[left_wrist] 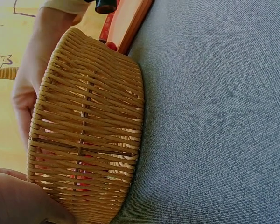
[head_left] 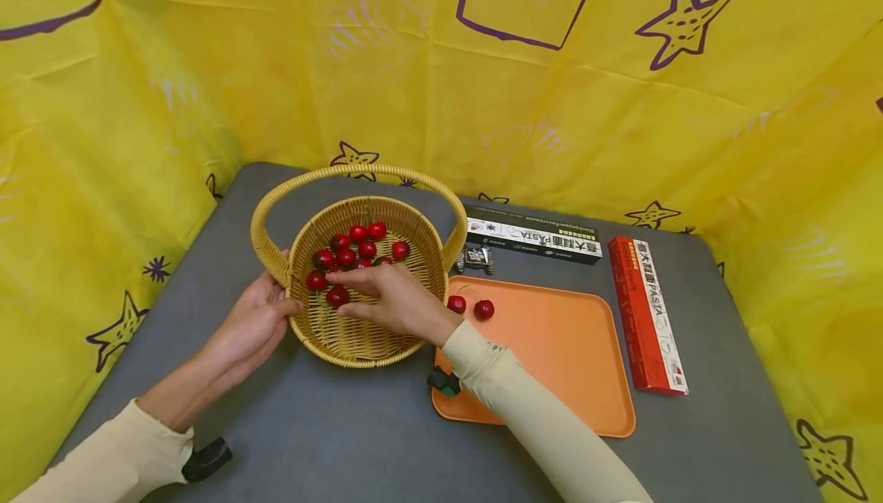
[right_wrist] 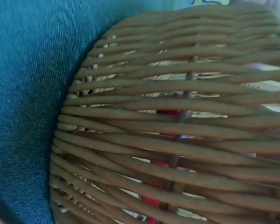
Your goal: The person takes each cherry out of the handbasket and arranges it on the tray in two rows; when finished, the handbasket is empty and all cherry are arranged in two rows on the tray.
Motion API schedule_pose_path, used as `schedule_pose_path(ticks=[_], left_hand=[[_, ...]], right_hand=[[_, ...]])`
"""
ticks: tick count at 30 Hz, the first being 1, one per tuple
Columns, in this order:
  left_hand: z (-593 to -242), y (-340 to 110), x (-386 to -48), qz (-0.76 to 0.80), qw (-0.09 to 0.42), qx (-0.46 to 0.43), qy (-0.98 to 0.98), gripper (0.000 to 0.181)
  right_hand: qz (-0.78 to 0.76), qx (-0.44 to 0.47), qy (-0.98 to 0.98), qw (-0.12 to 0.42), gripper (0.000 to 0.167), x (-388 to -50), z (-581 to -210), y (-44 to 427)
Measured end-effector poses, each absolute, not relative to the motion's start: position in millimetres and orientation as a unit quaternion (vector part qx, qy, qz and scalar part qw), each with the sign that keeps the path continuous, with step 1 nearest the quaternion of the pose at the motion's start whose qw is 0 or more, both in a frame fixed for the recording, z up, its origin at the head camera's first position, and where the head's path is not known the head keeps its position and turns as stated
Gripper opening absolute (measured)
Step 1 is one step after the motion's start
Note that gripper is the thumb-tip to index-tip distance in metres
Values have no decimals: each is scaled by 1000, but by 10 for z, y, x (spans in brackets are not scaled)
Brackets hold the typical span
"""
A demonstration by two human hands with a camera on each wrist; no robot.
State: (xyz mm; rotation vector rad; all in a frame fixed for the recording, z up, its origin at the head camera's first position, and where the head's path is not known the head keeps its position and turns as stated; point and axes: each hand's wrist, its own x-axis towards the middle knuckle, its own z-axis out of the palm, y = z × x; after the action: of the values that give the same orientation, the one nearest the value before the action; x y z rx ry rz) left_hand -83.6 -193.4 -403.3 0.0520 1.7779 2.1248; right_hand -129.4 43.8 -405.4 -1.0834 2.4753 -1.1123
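Observation:
A round woven basket [head_left: 366,353] with a tall arched handle stands at the table's left middle in the head view, with several dark red cherries [head_left: 346,257] inside. My left hand [head_left: 257,317] holds its left rim, thumb over the edge. My right hand [head_left: 393,300] reaches over the right rim into the basket, index finger and thumb spread close to one cherry [head_left: 337,296]. Whether they touch it is hard to tell. Two more cherries [head_left: 484,310] lie on the orange tray [head_left: 552,350]. Both wrist views show mostly the basket's woven wall [left_wrist: 88,121], with red glimpsed through the gaps.
Behind the tray lies a black pasta box [head_left: 531,235], and a red pasta box [head_left: 647,315] lies along its right side. A small black-and-silver object [head_left: 476,258] sits between basket and black box. Yellow printed cloth [head_left: 441,89] hangs around the grey table [head_left: 331,434].

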Motion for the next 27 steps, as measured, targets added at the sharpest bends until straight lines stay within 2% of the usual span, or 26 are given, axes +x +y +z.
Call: schedule_pose_path(ticks=[8, 27], left_hand=[[-4045, -1935, -827, 753, 188, 13, 630, 91], [-4019, -1927, -834, 753, 180, 7, 633, 91]], right_hand=[[-355, -356, 855, 131, 46, -1351, -4121, 344], [-329, -347, 873, 100, 34, -1398, -4194, 282]])
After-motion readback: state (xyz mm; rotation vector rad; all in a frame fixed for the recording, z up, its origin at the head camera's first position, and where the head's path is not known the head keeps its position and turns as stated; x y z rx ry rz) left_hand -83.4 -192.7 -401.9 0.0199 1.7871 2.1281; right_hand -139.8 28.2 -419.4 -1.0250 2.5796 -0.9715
